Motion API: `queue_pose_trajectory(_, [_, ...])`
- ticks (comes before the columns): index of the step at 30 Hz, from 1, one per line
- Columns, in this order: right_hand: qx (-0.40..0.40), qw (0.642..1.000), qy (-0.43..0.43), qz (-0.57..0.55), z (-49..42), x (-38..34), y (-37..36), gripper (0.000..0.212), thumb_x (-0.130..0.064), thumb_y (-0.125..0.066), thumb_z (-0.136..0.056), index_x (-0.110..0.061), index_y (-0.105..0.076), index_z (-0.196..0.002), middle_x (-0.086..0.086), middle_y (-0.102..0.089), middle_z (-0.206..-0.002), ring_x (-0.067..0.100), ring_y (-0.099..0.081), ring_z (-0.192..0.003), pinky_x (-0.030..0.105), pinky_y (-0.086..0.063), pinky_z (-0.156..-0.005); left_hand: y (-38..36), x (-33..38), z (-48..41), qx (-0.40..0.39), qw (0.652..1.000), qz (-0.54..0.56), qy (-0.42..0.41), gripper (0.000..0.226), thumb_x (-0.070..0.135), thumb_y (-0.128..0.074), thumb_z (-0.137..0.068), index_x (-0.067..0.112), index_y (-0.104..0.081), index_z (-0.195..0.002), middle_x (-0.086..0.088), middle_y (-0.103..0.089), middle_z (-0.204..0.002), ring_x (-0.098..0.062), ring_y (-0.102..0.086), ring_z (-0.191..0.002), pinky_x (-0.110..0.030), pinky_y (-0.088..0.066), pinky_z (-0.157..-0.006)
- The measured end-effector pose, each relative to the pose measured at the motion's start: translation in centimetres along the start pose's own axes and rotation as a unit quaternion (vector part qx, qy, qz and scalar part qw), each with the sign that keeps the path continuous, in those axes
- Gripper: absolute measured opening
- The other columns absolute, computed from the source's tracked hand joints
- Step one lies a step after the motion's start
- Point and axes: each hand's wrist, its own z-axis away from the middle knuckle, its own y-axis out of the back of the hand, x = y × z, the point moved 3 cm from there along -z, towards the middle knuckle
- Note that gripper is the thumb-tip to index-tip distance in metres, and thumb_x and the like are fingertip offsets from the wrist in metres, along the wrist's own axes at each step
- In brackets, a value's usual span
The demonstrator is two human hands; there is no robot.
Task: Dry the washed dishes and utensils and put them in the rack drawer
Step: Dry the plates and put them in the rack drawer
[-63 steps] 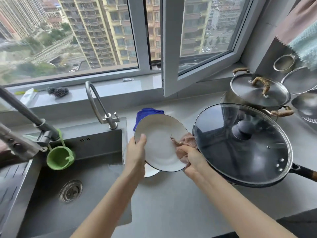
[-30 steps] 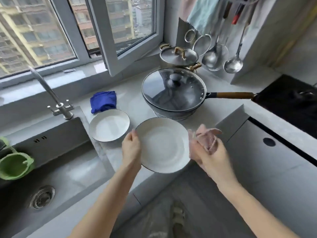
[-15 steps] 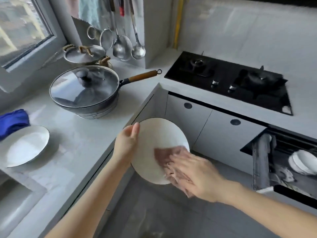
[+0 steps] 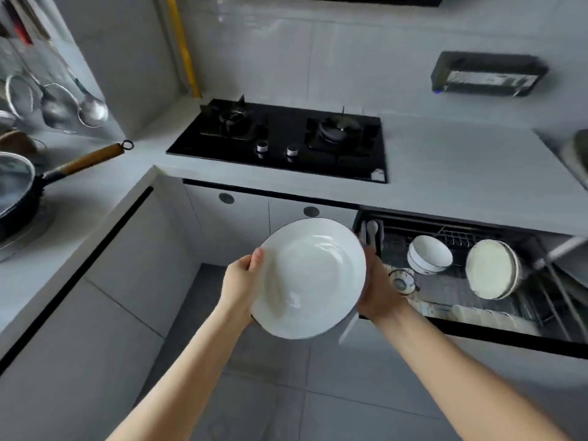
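KITCHEN CORNER: A person holds a white plate (image 4: 310, 276) up in both hands above the grey tiled floor (image 4: 270, 393). Far out to the left of the left hand, steel ladles and strainers (image 4: 57, 106) hang against the wall. Below them a lidded wok (image 4: 16, 192) sits on the pale worktop (image 4: 461, 167), its wooden handle angled up and to the right. Beyond both hands, a black two-burner gas hob (image 4: 286, 141) is set into the worktop.

The left hand (image 4: 241, 281) grips the plate's left rim, with the thumb laid over the front face and the fingers tucked behind. The plate is tilted with its hollow face towards the camera. It hangs between the two hands, clear of the worktop and just left of the open rack drawer (image 4: 509, 338).

The right hand (image 4: 378, 291) is at the plate's right rim and mostly behind it. Its fingers are hidden, so whether it grasps the plate or only backs it cannot be told. A blurred grey strip shows under the plate's lower right edge, too smeared to identify.

In the drawer, a small patterned cup (image 4: 402, 281) lies just right of the right hand. Further right are a white bowl (image 4: 429, 254) on its side and a stack of pale dishes (image 4: 491, 268) standing on edge. High on the wall, up and right of the right hand, is a dark box (image 4: 486, 74).
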Motion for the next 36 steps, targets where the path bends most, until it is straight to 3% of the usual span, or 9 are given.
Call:
queue_pose_trajectory(4, [0.079, 0.989, -0.053, -0.112, 2.5, -0.1, 6.5, 0.038, -0.031, -0.043, -0.094, 0.000, -0.065, -0.090, 0.017, -0.070, -0.076, 0.029, -0.069, -0.067, 0.037, -0.056, -0.061, -8.1, 1.5, 0.7, 0.125, 0.991, -0.033, -0.043, 0.045, 0.027, -0.039, -0.098, 0.011, -0.028, -0.058, 0.000, -0.031, -0.056, -0.015, -0.027, -0.054, -0.028, -0.022, -0.052])
queue_pose_trajectory(6, [0.070, 0.987, -0.061, -0.134, 3.8, -0.9, 9.1, 0.046, -0.031, -0.036, -0.095, -0.004, -0.063, -0.120, 0.020, -0.064, -0.120, 0.038, -0.063, -0.107, 0.055, -0.045, -0.097, -11.1, 1.7, 1.0, 0.139, 0.988, -0.055, -0.048, 0.046, 0.026, -0.037, -0.098, 0.011, -0.027, -0.056, 0.001, -0.030, -0.055, -0.014, -0.026, -0.052, -0.028, -0.021, -0.051])
queue_pose_trajectory(8, [0.084, 0.981, -0.084, -0.152, 5.3, -1.9, 12.1, 0.046, -0.027, -0.037, -0.091, -0.005, -0.063, -0.122, 0.022, -0.059, -0.127, 0.044, -0.060, -0.110, 0.051, -0.024, -0.114, -14.2, 1.4, 1.0, 0.130, 0.988, -0.067, -0.045, 0.047, 0.026, -0.037, -0.099, 0.011, -0.028, -0.055, 0.000, -0.032, -0.055, -0.015, -0.027, -0.052, -0.029, -0.022, -0.051])
queue_pose_trajectory(11, [0.070, 0.992, -0.082, -0.067, 7.6, -3.8, 16.0, 0.032, -0.003, -0.036, -0.091, -0.009, -0.061, -0.111, 0.019, -0.069, -0.100, 0.032, -0.070, -0.085, 0.028, -0.049, -0.085, -18.2, 0.8, 0.4, 0.115, 0.991, -0.061, -0.012, 0.045, 0.027, -0.035, -0.099, 0.010, -0.028, -0.058, -0.002, -0.030, -0.058, -0.017, -0.025, -0.054, -0.031, -0.021, -0.052])
queue_pose_trajectory(13, [0.120, 0.985, -0.029, 0.120, 9.6, -5.6, 18.9, 0.055, 0.014, -0.050, -0.081, -0.025, -0.056, -0.119, 0.009, -0.068, -0.103, 0.017, -0.068, -0.081, 0.022, -0.053, -0.075, -20.9, 0.5, -0.3, 0.094, 0.994, -0.059, 0.016, 0.044, 0.027, -0.035, -0.098, 0.011, -0.026, -0.059, -0.003, -0.027, -0.060, -0.017, -0.022, -0.056, -0.031, -0.019, -0.053])
queue_pose_trajectory(16, [0.171, 0.916, 0.040, 0.360, 10.7, -7.6, 23.1, 0.091, 0.011, -0.069, -0.070, -0.057, -0.039, -0.122, -0.009, -0.052, -0.123, 0.000, -0.059, -0.098, 0.015, -0.048, -0.079, -24.9, 0.0, -1.0, 0.050, 0.995, -0.068, 0.046, 0.044, 0.029, -0.036, -0.098, 0.011, -0.026, -0.060, -0.003, -0.026, -0.061, -0.018, -0.022, -0.057, -0.031, -0.018, -0.053])
queue_pose_trajectory(22, [0.179, 0.968, 0.047, 0.168, 10.4, -12.0, 29.0, 0.087, -0.027, -0.071, -0.071, -0.037, -0.027, -0.145, -0.001, -0.067, -0.116, 0.014, -0.066, -0.106, 0.033, -0.049, -0.097, -35.1, -0.4, -1.2, -0.078, 0.995, -0.049, 0.029, 0.041, 0.033, -0.035, -0.099, 0.011, -0.047, -0.067, -0.001, -0.044, -0.067, -0.016, -0.038, -0.061, -0.028, -0.031, -0.054])
queue_pose_trajectory(27, [0.243, 0.959, 0.017, 0.146, 10.0, -14.8, 35.1, 0.053, -0.009, -0.068, -0.083, -0.035, -0.051, -0.126, 0.001, -0.074, -0.101, 0.018, -0.070, -0.095, 0.028, -0.055, -0.076, -43.7, -1.4, -2.1, -0.186, 0.978, -0.068, 0.068, 0.034, 0.033, -0.034, -0.100, 0.012, -0.060, -0.092, -0.003, -0.057, -0.083, -0.016, -0.050, -0.074, -0.028, -0.040, -0.061])
queue_pose_trajectory(36, [0.391, 0.904, -0.076, 0.153, 10.2, -20.5, 49.1, 0.044, -0.003, -0.063, -0.076, -0.012, -0.062, -0.118, 0.016, -0.072, -0.099, 0.027, -0.066, -0.091, 0.041, -0.050, -0.086, -56.4, -1.0, -3.9, -0.399, 0.885, -0.186, 0.151, 0.015, 0.019, -0.044, -0.099, 0.015, -0.054, -0.108, -0.006, -0.062, -0.089, -0.014, -0.061, -0.069, -0.024, -0.056, -0.050])
